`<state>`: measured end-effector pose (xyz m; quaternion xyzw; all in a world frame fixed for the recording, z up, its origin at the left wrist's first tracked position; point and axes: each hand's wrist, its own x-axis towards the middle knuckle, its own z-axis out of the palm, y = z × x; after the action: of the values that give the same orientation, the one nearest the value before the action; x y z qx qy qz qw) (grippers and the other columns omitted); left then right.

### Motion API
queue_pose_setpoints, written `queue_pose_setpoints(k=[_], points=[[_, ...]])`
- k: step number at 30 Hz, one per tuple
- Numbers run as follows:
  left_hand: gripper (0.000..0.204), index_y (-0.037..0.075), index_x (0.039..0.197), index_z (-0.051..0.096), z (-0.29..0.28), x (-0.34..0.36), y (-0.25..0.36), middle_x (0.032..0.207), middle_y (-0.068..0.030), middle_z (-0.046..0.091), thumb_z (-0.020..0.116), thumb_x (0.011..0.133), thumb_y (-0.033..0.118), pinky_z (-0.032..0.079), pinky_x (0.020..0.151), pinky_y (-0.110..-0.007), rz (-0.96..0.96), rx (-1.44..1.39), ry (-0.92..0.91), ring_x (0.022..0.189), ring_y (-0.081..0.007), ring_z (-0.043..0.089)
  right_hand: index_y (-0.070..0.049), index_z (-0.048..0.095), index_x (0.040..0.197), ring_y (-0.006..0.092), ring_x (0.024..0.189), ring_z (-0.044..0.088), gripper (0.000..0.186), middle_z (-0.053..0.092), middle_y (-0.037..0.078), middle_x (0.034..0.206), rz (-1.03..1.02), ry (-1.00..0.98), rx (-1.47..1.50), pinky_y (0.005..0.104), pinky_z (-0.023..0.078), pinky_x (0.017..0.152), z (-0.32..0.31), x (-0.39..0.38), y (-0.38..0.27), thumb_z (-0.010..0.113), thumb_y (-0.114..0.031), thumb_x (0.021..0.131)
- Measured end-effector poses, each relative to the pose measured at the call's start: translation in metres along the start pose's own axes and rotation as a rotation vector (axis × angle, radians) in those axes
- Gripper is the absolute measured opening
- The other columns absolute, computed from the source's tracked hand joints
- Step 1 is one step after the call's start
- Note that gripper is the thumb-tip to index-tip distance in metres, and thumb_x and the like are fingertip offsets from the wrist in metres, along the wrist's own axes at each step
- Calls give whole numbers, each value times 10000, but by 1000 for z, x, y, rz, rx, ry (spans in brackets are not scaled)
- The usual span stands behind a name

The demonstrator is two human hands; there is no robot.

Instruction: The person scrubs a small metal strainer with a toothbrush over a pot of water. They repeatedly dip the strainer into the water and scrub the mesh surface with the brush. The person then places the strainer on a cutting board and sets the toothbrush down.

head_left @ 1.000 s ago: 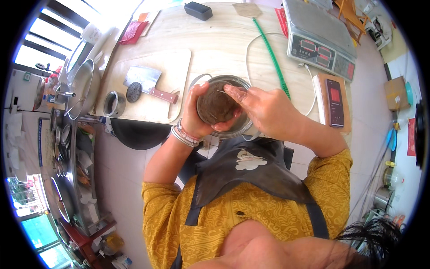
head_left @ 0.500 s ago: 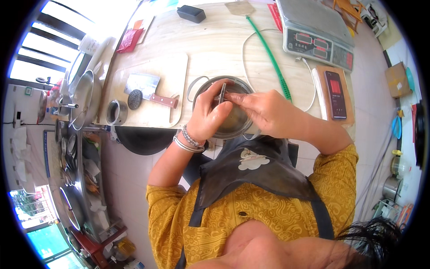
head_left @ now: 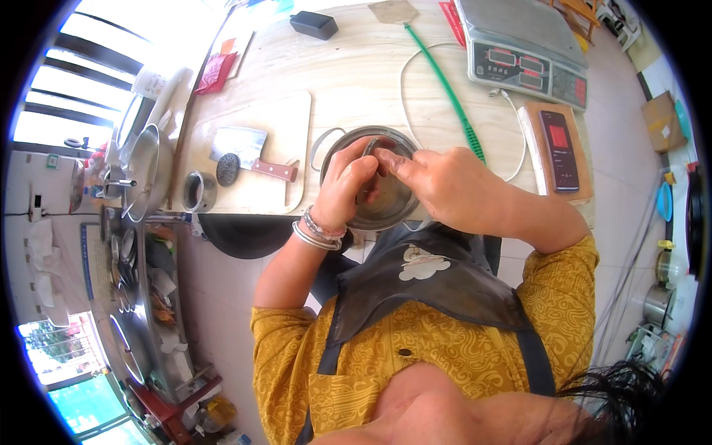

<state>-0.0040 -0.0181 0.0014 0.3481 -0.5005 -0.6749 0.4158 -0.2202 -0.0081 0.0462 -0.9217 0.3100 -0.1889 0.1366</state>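
Note:
My left hand (head_left: 343, 182) is closed round a round, flat brown piece (head_left: 370, 151), held edge-on and mostly hidden by the fingers, over a steel bowl (head_left: 394, 200) at the table edge. My right hand (head_left: 447, 180) has its fingers curled, their tips at that piece; whatever they pinch is hidden. Left of the bowl lies a pale board (head_left: 289, 111) bearing a wooden-handled cleaver (head_left: 239, 139), a dark perforated disc (head_left: 227, 170) and a short metal cylinder (head_left: 199, 190).
A scale (head_left: 512, 41) occupies the back right, above a phone (head_left: 560, 151) on a wooden block. A green-handled flat tool (head_left: 452, 104) and a white cable lie on the table (head_left: 348, 74). Large metal pans (head_left: 148, 170) crowd the left side.
One second ago the brown piece showed its round face; by half a second ago it had turned edge-on. Since then my fingers have shifted slightly, and the whole view has drifted a little.

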Motion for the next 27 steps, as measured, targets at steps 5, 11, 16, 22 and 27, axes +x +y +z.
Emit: queue_pose_setpoints(k=[5, 11, 16, 22, 27], points=[[706, -44, 1221, 545, -15, 3, 1, 854, -105, 617, 456, 883, 570, 356, 431, -251, -55, -286, 20, 493, -145, 481, 2, 501, 1375, 292, 639, 631, 550, 612, 153, 761, 10, 35, 31, 356, 512, 582, 0, -1, 7, 557, -63, 831], [836, -12, 1264, 530, -7, -3, 2, 891, -187, 626, 350, 851, 692, 311, 403, -281, -191, -628, -148, 433, -190, 417, -24, 512, 1377, 283, 663, 653, 594, 634, 137, 818, -35, 173, 19, 350, 547, 590, 15, 11, 7, 612, -30, 792], [855, -13, 1280, 517, -6, -6, 3, 898, -194, 630, 341, 847, 703, 301, 394, -282, -219, -670, -149, 426, -186, 401, -6, 508, 1373, 282, 673, 666, 606, 655, 152, 865, -66, 172, -53, 336, 560, 597, 15, 13, 5, 624, -39, 779], [872, -17, 1289, 508, -4, -6, 2, 905, -184, 627, 341, 842, 713, 293, 393, -280, -203, -639, -138, 424, -182, 391, -6, 505, 1374, 288, 676, 668, 596, 655, 164, 876, -43, 146, -35, 343, 561, 603, 13, 12, 2, 619, -35, 790], [865, -11, 1293, 502, -4, -6, -1, 963, -161, 618, 353, 841, 711, 298, 400, -282, -174, -642, -189, 451, -179, 402, -5, 504, 1373, 306, 673, 660, 563, 644, 171, 858, -34, 161, 30, 359, 557, 606, 13, 12, 0, 599, -30, 819]])
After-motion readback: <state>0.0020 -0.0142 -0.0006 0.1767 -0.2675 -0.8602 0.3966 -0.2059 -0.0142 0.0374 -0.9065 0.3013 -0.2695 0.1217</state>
